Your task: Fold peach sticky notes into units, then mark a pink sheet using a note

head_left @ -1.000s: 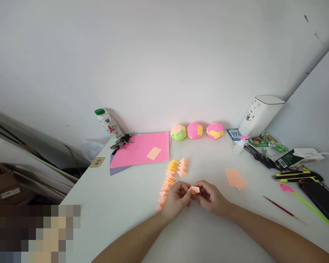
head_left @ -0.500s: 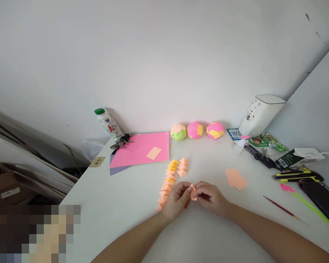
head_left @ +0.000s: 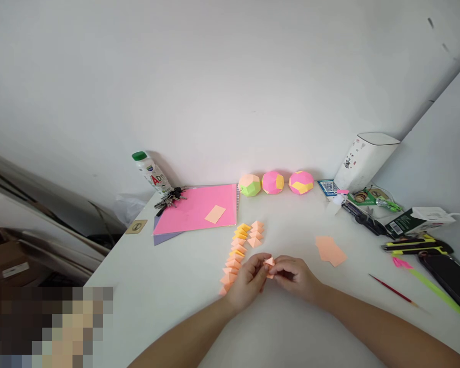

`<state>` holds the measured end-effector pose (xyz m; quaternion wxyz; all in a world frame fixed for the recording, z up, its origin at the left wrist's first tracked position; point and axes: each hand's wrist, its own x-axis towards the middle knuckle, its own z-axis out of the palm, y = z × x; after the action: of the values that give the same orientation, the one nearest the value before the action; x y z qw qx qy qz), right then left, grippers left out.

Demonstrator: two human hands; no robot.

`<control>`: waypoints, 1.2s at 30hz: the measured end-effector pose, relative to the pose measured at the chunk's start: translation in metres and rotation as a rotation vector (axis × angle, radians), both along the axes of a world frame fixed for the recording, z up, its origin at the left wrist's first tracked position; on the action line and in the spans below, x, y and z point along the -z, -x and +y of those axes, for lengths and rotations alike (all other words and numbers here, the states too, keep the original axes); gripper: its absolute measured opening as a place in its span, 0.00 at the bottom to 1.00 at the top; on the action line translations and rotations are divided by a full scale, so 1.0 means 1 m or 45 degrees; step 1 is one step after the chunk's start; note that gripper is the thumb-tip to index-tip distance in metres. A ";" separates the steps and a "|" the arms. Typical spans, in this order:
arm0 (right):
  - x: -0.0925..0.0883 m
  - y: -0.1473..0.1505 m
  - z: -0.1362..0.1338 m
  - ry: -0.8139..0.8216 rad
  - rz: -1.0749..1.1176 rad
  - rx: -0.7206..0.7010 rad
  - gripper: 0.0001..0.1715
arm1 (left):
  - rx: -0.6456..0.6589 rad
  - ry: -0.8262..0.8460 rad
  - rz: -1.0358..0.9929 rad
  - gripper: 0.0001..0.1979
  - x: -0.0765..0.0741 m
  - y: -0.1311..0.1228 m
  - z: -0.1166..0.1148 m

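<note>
Between my two hands is a small folded piece of peach paper (head_left: 269,261), pinched from both sides. My left hand (head_left: 250,278) has thumb and fingers closed on its left side, and my right hand (head_left: 294,276) grips its right edge; the fingertips hide part of it. Beyond my left hand runs a row of folded paper units (head_left: 233,263) in peach and yellow-orange, its near end partly behind the hand. A shorter row of peach folded units (head_left: 256,235) lies beside it. To the right of my right hand are flat peach paper sheets (head_left: 330,250).
Three paper balls (head_left: 273,183) stand along the wall. At left are a pink sheet (head_left: 191,207) with a peach slip (head_left: 215,214), keys (head_left: 171,198) and a white bottle (head_left: 152,173). At right lie a thin brush (head_left: 393,287), cutters (head_left: 416,246), a black phone-like object (head_left: 450,276) and a box (head_left: 417,220).
The peach paper has turned slightly between my fingers, and its pointed top now shows as a wider folded peak. Both hands stay in nearly the same place.
</note>
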<state>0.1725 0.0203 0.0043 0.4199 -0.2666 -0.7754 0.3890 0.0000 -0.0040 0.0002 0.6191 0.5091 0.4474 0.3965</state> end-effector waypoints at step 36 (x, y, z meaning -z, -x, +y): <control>0.002 -0.002 -0.004 0.295 -0.064 0.026 0.10 | 0.119 -0.182 0.214 0.19 -0.005 0.006 -0.002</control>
<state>0.1747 0.0162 0.0021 0.3707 -0.3308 -0.7328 0.4650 -0.0058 -0.0064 0.0048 0.5595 0.6037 0.4440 0.3540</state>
